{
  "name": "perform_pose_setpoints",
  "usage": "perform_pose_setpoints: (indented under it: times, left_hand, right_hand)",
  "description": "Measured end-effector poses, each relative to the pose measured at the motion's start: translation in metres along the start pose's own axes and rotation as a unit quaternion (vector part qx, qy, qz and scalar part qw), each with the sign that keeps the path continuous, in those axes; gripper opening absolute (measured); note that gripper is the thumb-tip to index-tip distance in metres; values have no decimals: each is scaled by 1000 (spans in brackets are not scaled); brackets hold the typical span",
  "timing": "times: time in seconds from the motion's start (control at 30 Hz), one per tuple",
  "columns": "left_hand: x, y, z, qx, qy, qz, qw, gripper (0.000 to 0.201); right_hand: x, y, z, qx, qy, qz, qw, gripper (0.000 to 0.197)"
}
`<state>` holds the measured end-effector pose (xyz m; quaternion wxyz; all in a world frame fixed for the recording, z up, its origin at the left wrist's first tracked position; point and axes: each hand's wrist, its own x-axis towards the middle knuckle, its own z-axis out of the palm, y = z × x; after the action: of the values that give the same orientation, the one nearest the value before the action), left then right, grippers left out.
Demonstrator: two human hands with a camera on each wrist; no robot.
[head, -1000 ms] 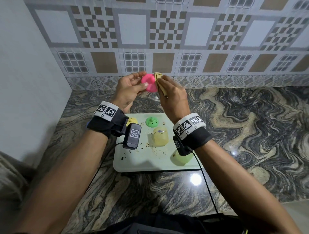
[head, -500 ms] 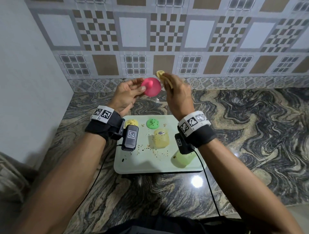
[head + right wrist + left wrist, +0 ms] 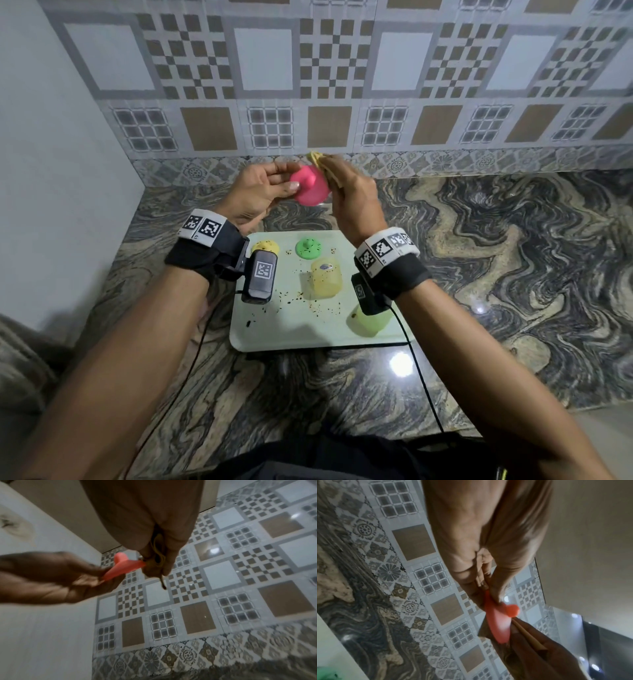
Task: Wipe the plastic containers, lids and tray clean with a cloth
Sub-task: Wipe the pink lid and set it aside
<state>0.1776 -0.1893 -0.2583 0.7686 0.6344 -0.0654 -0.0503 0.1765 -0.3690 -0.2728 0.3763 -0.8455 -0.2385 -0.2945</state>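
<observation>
The left grip (image 3: 263,192) is pinching the pink lid (image 3: 310,186) by its edge above the desk (image 3: 479,240), while the right grip (image 3: 352,198) is clutching the yellow cloth (image 3: 322,162) against the lid's far side.

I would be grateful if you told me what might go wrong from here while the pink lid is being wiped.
1. The left hand pinches the pink lid only at its rim, in the air; pressure from the cloth in the right hand could knock it loose.
2. Crumbs wiped off may fall on the speckled tray, green lid and yellow container below.
</observation>
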Motion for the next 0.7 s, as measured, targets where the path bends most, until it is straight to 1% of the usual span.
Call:
perform_pose_setpoints:
  times: [0.03, 0.07, 0.1, 0.13, 0.2, 0.23, 0.3, 0.37, 0.4, 0.43, 0.5, 0.6, 0.7]
  left_hand:
    - [0, -2, -1, 4, 2, -4, 1000, 31]
    - [-1, -3, -2, 9, 4, -6, 1000, 31]
    - [-1, -3, -3, 11, 7, -5, 1000, 31]
    - [0, -2, -2, 11, 8, -3, 1000, 31]
    - [0, 1, 2, 19, -2, 9, 1000, 31]
    - [0, 2, 4, 29, -8, 15, 999, 31]
    - [-1, 2, 3, 37, -4, 16, 999, 32]
    - [-2, 2, -2, 32, 3, 14, 999, 32]
    - [-3, 2, -5, 31, 5, 14, 999, 32]
    - [-2, 1, -6, 30, 6, 13, 999, 32]
    - [-1, 2, -5, 23, 0, 10, 1000, 32]
    - [1, 6, 3, 2, -9, 7, 1000, 31]
    - [2, 7, 12, -12, 10, 18, 1000, 29]
  right_hand:
    - [4, 6, -2, 5, 19, 28, 999, 30]
    - [5, 7, -3, 11, 42, 41, 998, 29]
    - [4, 5, -5, 17, 59, 31, 998, 29]
    - [1, -1, -5, 21, 60, 4, 998, 31]
    - [-6, -10, -4, 19, 18, -51, 998, 32]
    - [-5, -9, -2, 9, 0, -51, 999, 32]
    - [3, 2, -5, 4, 7, 1, 1000, 31]
    - [12, 14, -13, 15, 52, 63, 997, 31]
    - [15, 17, -19, 18, 76, 77, 994, 31]
    - [17, 16, -24, 19, 93, 77, 992, 30]
    - [18, 9, -27, 20, 100, 47, 994, 29]
    - [15, -3, -16, 0, 51, 6, 999, 35]
    - [5, -10, 2, -61, -18, 1, 998, 44]
